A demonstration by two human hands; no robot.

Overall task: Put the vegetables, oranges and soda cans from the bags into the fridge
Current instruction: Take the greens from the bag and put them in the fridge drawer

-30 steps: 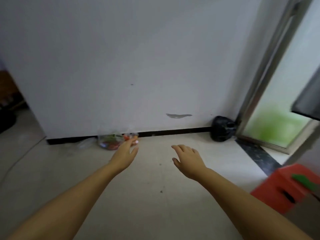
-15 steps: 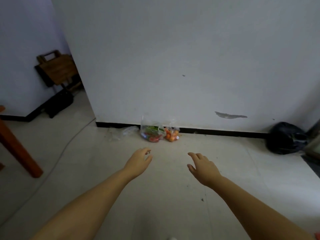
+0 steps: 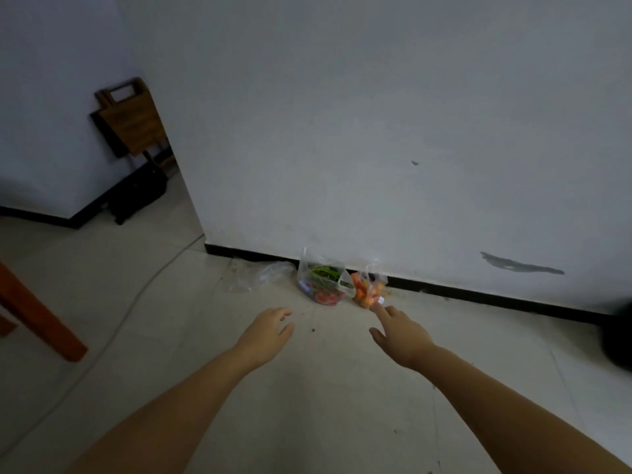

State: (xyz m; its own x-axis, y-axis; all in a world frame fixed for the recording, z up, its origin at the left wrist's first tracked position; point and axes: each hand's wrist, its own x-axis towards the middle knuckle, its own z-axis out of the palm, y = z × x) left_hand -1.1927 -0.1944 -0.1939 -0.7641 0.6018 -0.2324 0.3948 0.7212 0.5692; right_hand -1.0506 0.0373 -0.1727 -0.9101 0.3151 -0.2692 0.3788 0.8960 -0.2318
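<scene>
Two clear plastic bags stand on the floor against the white wall. The left bag (image 3: 321,281) holds green leaves and red vegetables. The right bag (image 3: 368,288) holds oranges. A third, flat clear bag (image 3: 254,272) lies to their left; its contents cannot be made out. My left hand (image 3: 268,331) hovers open over the floor, short of the vegetable bag. My right hand (image 3: 398,328) is open too, its forefinger stretched out close to the orange bag's lower edge. Neither hand holds anything. No fridge or soda cans are in sight.
A red-brown table leg (image 3: 37,314) stands at the left. A cable (image 3: 136,295) runs across the pale tiles. A folded wooden stool (image 3: 128,119) and a dark object (image 3: 138,196) sit in the passage at back left. A black bag (image 3: 617,333) lies at the right edge.
My view has swung left and come closer to the bags; the doorway and red stool at right have dropped out. Both hands have reached forward, the right one nearing the orange bag.
</scene>
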